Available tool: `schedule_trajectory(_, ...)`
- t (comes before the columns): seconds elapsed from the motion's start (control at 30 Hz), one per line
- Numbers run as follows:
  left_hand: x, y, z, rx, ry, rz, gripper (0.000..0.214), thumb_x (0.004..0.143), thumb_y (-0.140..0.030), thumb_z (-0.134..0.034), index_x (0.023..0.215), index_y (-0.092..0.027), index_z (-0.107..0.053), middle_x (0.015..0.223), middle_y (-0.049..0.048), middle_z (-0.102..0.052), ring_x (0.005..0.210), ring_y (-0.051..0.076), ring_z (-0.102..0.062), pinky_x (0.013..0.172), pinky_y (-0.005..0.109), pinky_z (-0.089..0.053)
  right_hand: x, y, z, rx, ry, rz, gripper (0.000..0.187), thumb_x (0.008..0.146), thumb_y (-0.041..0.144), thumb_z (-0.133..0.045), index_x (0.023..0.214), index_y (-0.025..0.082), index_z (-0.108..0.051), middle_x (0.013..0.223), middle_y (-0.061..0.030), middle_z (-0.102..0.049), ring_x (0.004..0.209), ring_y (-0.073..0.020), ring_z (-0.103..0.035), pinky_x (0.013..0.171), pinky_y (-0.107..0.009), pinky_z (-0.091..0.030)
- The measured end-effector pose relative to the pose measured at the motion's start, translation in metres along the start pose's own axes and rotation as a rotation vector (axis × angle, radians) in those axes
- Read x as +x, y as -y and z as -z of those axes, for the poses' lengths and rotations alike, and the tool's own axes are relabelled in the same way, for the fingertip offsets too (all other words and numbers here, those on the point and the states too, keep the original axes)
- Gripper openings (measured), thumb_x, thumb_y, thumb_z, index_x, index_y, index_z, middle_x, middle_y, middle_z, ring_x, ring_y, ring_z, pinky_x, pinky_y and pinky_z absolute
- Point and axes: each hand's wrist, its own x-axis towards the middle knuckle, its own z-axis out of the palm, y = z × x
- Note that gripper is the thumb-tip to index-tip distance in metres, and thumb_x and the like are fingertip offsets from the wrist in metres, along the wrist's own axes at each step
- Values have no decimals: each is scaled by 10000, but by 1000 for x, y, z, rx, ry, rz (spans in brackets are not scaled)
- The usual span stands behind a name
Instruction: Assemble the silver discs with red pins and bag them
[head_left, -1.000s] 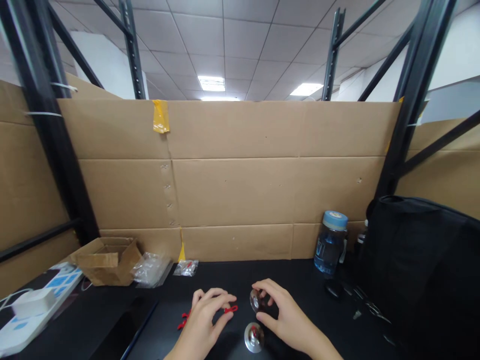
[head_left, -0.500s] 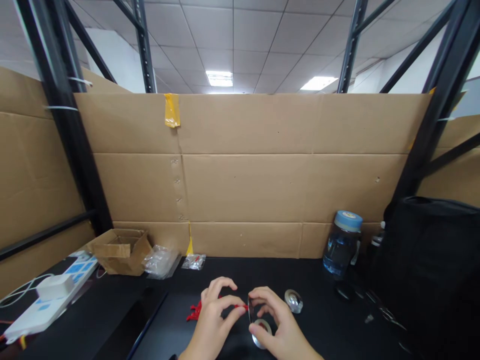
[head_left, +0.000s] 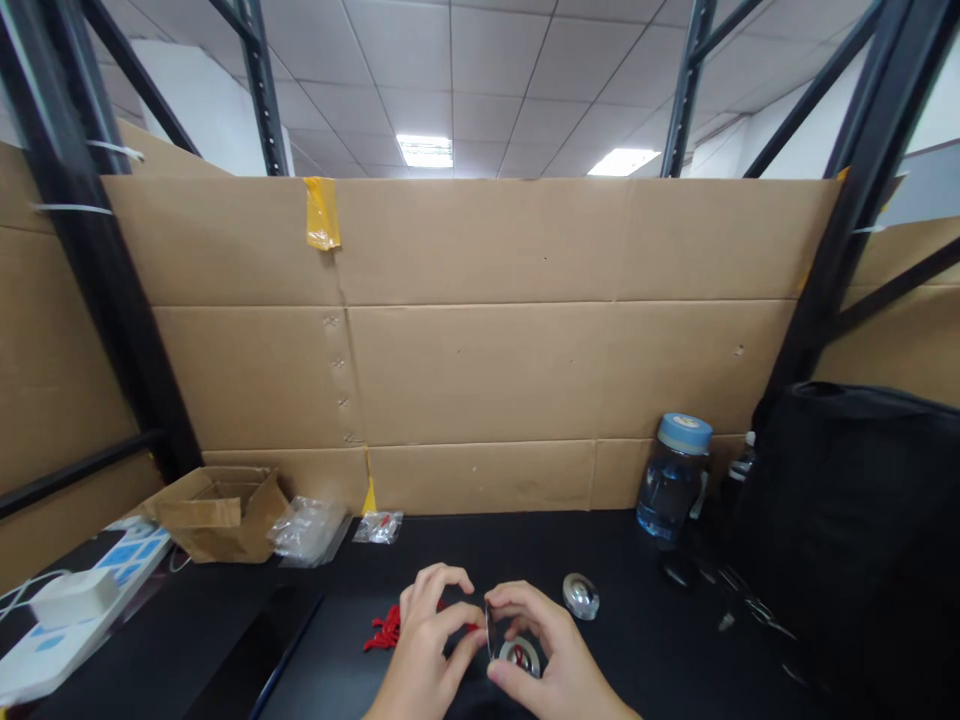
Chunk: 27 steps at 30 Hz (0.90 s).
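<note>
- i count two hands above one black table (head_left: 487, 541).
- my left hand (head_left: 439, 641) has thumb and fingertips pinched around one small red piece (head_left: 473, 627), mostly hidden.
- my right hand (head_left: 546, 645) grips one metal disc (head_left: 490, 633) on edge between thumb and fingers, just beside that piece; touching or apart, i can't tell.
- i see two round metal dishes: one low dish (head_left: 533, 656) beneath my right hand, red inside, and one far dish (head_left: 581, 597) to its right.
- one red cluster (head_left: 386, 629) lies left of my left hand; its pieces overlap too much to count.
</note>
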Motion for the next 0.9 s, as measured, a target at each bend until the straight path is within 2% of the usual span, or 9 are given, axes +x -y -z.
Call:
schedule_trajectory(0.13,-2,1,-2,33,-32,-40,112,903,-260,-634,889,-279,-744,1118,90,-608,1130,288,-502,936,447,-436,2,10,1,-19,-33,-30,392,747,215,-760,1118,226,-636,1169,-91,-675,1025,-232,-668,814,-314,-555)
schedule_trajectory(0.3,-4,2,-3,101,-103,-72,147,891,-203,-609,896,-271,-739,1101,82,-609,1097,270,-528,897,418,-462,1,18,3,-49,-12,22,387,706,174,-795,1062,219,-648,1177,-84,-678,980,-207,-674,800,-288,-548)
schedule_trajectory(0.57,-5,1,-6,94,-105,-76,137,874,-198,-616,893,-259,-738,1085,87,-611,1071,264,-541,887,403,-476,2,9,-1,-67,-39,58,372,693,217,-834,1024,222,-664,1159,-90,-688,939,-205,-684,759,-280,-551)
schedule_trajectory(0.9,-6,2,-17,7,-195,-105,122,854,-201,-622,846,-260,-729,1041,81,-616,1042,258,-547,861,376,-474,5,3,1,-46,-37,111,374,665,312,-879,961,210,-674,1093,-88,-708,921,-204,-692,753,-270,-545)
